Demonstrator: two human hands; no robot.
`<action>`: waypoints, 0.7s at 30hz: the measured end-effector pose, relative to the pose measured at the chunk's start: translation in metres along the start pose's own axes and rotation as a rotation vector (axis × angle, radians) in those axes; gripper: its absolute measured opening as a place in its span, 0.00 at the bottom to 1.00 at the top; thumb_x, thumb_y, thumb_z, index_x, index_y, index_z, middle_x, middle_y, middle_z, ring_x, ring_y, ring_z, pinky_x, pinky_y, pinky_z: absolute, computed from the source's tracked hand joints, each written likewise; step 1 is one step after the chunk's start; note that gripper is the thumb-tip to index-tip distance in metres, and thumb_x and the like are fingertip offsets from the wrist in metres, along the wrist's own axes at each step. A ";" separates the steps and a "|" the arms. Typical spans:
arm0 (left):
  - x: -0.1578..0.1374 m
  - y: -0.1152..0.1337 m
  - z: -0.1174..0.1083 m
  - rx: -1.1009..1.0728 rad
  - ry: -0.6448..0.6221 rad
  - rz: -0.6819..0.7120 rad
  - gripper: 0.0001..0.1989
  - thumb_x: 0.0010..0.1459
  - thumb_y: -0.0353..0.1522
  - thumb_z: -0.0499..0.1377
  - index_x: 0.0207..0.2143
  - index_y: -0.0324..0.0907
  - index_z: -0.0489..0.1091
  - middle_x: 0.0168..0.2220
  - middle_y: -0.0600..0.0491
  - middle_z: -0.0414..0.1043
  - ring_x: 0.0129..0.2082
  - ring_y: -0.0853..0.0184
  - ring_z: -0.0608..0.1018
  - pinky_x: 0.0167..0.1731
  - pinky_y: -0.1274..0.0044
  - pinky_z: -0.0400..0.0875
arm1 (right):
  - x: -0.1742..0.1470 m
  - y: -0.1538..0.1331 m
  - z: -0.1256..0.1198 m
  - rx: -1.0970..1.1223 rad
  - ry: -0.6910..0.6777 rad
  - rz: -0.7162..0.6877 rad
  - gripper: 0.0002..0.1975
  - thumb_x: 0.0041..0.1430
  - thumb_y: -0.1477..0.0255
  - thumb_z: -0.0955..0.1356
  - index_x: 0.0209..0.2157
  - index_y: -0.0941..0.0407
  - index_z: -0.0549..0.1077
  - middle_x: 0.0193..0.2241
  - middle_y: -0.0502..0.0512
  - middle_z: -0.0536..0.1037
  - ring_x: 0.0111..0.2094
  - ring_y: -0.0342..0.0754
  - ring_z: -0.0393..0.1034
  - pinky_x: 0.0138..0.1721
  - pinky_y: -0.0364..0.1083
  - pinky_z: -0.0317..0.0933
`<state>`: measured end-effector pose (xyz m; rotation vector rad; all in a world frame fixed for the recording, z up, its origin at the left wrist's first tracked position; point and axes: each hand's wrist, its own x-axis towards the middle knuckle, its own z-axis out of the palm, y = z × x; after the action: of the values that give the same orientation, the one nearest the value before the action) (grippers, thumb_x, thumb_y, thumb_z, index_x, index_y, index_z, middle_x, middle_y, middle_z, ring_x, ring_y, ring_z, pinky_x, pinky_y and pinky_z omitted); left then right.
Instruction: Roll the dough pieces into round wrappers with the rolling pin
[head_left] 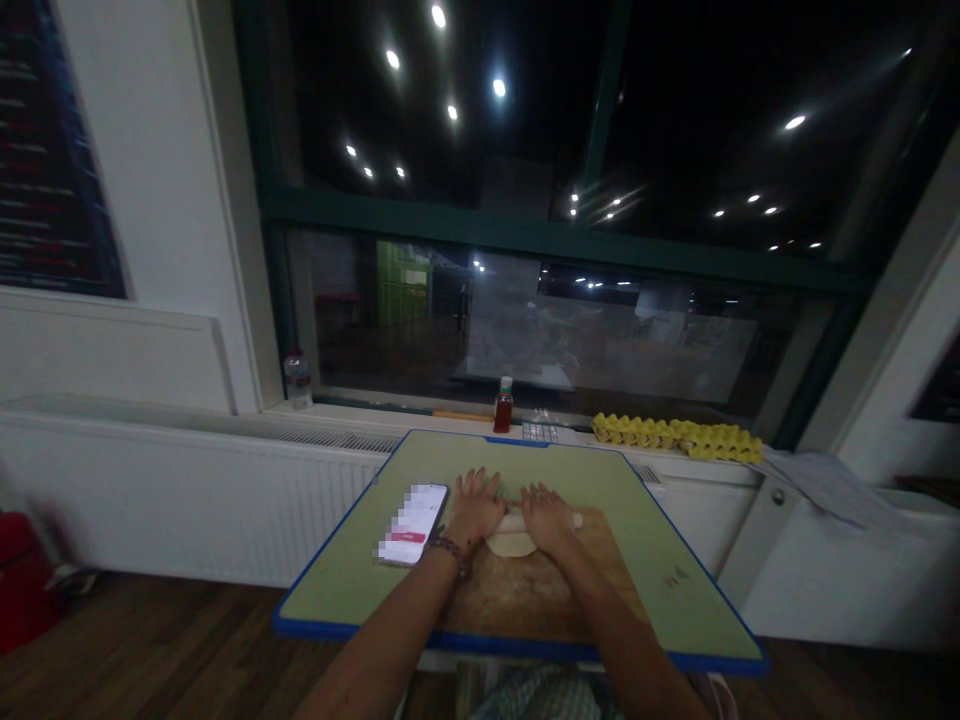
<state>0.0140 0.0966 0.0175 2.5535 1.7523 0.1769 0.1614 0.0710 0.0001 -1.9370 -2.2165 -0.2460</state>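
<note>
A pale sheet of dough (513, 544) lies on a wooden board (540, 598). Across its far part runs a light rolling pin (513, 523), whose right end sticks out past my right hand (546, 516). My left hand (478, 512) rests on the pin's left end, which it hides, with its fingers spread forward. The right palm presses on the pin, fingers stretched out ahead and lying flat. Close by my left wrist, a phone (420, 522) with a lit, partly blurred screen lies on the green table (592, 468).
Along the windowsill stand a bottle of red liquid (503, 405), a clear bottle (298, 381) and yellow egg trays (679, 437). White radiators (187, 500) line the wall behind the table. A red bin-like object (26, 580) is at far left.
</note>
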 end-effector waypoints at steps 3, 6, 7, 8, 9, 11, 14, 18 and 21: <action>-0.003 -0.001 0.002 -0.040 -0.066 0.021 0.29 0.64 0.40 0.39 0.65 0.43 0.53 0.67 0.45 0.49 0.67 0.52 0.49 0.62 0.55 0.44 | -0.009 0.002 0.008 0.010 0.002 0.001 0.17 0.65 0.69 0.62 0.53 0.58 0.70 0.54 0.64 0.71 0.55 0.54 0.64 0.57 0.56 0.57; -0.007 -0.002 0.007 -0.047 -0.057 0.071 0.27 0.64 0.40 0.39 0.63 0.46 0.58 0.65 0.47 0.55 0.66 0.53 0.53 0.62 0.55 0.45 | -0.017 0.007 0.015 0.061 0.005 0.001 0.20 0.65 0.74 0.58 0.54 0.61 0.70 0.57 0.67 0.68 0.60 0.53 0.59 0.62 0.53 0.49; -0.007 -0.002 0.009 -0.043 -0.044 0.079 0.27 0.64 0.40 0.39 0.62 0.46 0.59 0.65 0.47 0.56 0.66 0.53 0.54 0.62 0.55 0.45 | -0.017 0.009 0.015 0.098 0.003 0.008 0.21 0.64 0.74 0.57 0.55 0.62 0.70 0.58 0.67 0.67 0.61 0.52 0.58 0.62 0.52 0.47; -0.007 -0.003 0.010 -0.041 -0.032 0.084 0.27 0.64 0.40 0.39 0.62 0.47 0.60 0.64 0.47 0.57 0.65 0.53 0.55 0.62 0.55 0.45 | -0.016 0.011 0.015 0.145 -0.005 0.022 0.22 0.65 0.73 0.57 0.55 0.62 0.69 0.59 0.65 0.65 0.62 0.52 0.56 0.63 0.52 0.45; -0.007 -0.003 0.012 -0.042 -0.025 0.084 0.27 0.64 0.40 0.39 0.62 0.47 0.60 0.64 0.47 0.57 0.65 0.53 0.55 0.62 0.55 0.45 | -0.013 0.012 0.014 0.199 -0.014 0.048 0.22 0.65 0.71 0.57 0.56 0.61 0.69 0.60 0.64 0.65 0.63 0.51 0.55 0.63 0.51 0.45; -0.006 -0.004 0.015 -0.051 -0.021 0.076 0.27 0.65 0.40 0.38 0.62 0.46 0.59 0.65 0.46 0.56 0.65 0.53 0.55 0.62 0.55 0.45 | -0.002 0.014 0.009 0.297 -0.020 0.112 0.23 0.65 0.68 0.56 0.57 0.59 0.68 0.60 0.62 0.65 0.63 0.50 0.54 0.62 0.49 0.46; -0.006 -0.005 0.019 -0.062 -0.005 0.068 0.28 0.65 0.40 0.37 0.63 0.46 0.58 0.65 0.47 0.55 0.66 0.53 0.53 0.62 0.55 0.43 | 0.020 0.011 0.000 0.345 0.063 0.188 0.24 0.66 0.69 0.54 0.59 0.58 0.65 0.61 0.59 0.65 0.63 0.48 0.54 0.61 0.48 0.48; -0.008 -0.005 0.021 -0.056 0.015 0.082 0.28 0.65 0.40 0.37 0.62 0.46 0.59 0.66 0.47 0.54 0.66 0.54 0.52 0.63 0.56 0.41 | 0.037 0.011 -0.003 0.190 0.204 0.277 0.23 0.64 0.69 0.56 0.57 0.57 0.69 0.60 0.61 0.66 0.63 0.54 0.52 0.60 0.51 0.46; -0.009 -0.006 0.021 -0.053 0.005 0.103 0.28 0.65 0.40 0.37 0.63 0.47 0.58 0.66 0.47 0.54 0.66 0.54 0.52 0.63 0.56 0.41 | 0.035 0.022 -0.002 0.063 0.224 0.334 0.21 0.63 0.72 0.58 0.54 0.59 0.71 0.59 0.62 0.67 0.63 0.57 0.52 0.60 0.53 0.44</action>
<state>0.0075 0.0911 -0.0045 2.6093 1.5954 0.2299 0.1791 0.1071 0.0106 -2.0894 -1.7127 -0.3203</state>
